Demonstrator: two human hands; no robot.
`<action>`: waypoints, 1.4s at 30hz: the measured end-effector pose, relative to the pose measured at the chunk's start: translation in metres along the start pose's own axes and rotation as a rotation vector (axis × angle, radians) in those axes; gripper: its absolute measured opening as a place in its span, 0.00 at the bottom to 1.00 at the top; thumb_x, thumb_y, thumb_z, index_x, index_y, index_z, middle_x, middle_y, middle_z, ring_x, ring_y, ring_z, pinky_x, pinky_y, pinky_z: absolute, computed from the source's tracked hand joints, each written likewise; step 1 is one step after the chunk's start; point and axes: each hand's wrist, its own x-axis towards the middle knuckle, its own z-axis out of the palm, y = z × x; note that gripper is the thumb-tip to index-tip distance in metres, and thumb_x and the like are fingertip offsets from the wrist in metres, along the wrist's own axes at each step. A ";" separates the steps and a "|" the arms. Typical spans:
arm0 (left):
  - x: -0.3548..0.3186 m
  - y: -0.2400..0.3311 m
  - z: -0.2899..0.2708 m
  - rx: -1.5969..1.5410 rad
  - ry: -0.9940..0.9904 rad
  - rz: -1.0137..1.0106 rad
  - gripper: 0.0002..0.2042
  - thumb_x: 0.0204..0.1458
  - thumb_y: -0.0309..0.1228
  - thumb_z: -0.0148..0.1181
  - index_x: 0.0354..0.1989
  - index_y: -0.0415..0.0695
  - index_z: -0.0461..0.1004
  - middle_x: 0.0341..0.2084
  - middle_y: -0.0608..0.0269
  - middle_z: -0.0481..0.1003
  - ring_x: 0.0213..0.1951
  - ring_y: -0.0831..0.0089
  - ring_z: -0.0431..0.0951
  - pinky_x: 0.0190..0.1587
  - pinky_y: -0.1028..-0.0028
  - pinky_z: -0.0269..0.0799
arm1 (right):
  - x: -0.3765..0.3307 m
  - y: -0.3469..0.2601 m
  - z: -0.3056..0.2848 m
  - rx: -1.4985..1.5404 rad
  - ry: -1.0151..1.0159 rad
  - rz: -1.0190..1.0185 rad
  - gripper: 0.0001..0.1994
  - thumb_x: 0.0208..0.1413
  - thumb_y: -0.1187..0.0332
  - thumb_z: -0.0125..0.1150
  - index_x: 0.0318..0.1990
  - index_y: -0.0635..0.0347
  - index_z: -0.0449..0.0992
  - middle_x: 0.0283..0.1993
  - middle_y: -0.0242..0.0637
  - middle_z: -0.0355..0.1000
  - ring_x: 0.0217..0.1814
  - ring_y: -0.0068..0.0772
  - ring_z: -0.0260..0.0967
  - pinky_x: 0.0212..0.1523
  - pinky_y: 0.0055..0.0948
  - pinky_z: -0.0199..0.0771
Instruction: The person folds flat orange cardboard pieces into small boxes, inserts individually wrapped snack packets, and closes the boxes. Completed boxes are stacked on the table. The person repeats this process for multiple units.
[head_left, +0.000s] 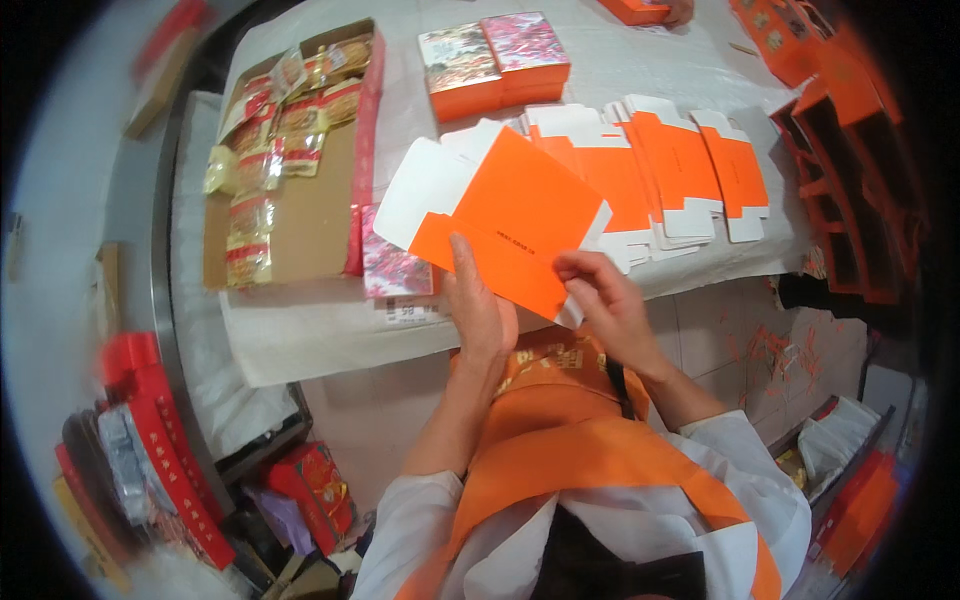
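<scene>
Head view: left hand raised from the lower edge, forearm climbing steeply, fingers straight and together, laid flat behind the lower edge of an orange flat box blank with the thumb pressed on its front face. Right hand angled in from the right, wrist bent, thumb and forefinger pinching the blank's lower right corner near a white flap (remaining fingers curled loosely underneath). Blank held tilted above the near edge of the table, white inner side showing at the upper left flaps, orange face toward the camera. Just behind it on the white cloth, a fanned stack of more orange and white blanks, overlapping one another. Farther back, two closed patterned boxes side by side, touching. To the left, an open cardboard tray holding small wrapped packets along its left side. Below the hands, an orange apron over white sleeves. At the far right, orange trays stacked beside the table.
</scene>
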 end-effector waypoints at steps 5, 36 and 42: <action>-0.002 0.000 -0.012 -0.092 -0.039 -0.078 0.23 0.61 0.45 0.38 0.57 0.41 0.57 0.54 0.60 0.64 0.55 0.68 0.64 0.56 0.66 0.63 | 0.002 0.009 -0.011 0.703 0.146 0.432 0.19 0.61 0.68 0.45 0.56 0.70 0.58 0.50 0.44 0.65 0.51 0.28 0.64 0.53 0.27 0.66; -0.069 0.001 -0.073 1.233 -0.232 0.145 0.31 0.53 0.36 0.54 0.60 0.31 0.51 0.56 0.40 0.57 0.58 0.51 0.57 0.61 0.62 0.51 | -0.038 -0.051 -0.043 -0.122 -0.139 0.015 0.16 0.58 0.65 0.50 0.50 0.63 0.68 0.57 0.44 0.59 0.61 0.40 0.53 0.60 0.34 0.54; -0.099 -0.017 -0.100 1.070 -0.216 0.003 0.30 0.56 0.36 0.50 0.62 0.34 0.48 0.59 0.44 0.54 0.60 0.55 0.54 0.63 0.64 0.48 | -0.026 -0.017 -0.005 -0.233 -0.226 -0.029 0.19 0.58 0.64 0.48 0.54 0.63 0.64 0.52 0.44 0.62 0.57 0.36 0.57 0.57 0.31 0.57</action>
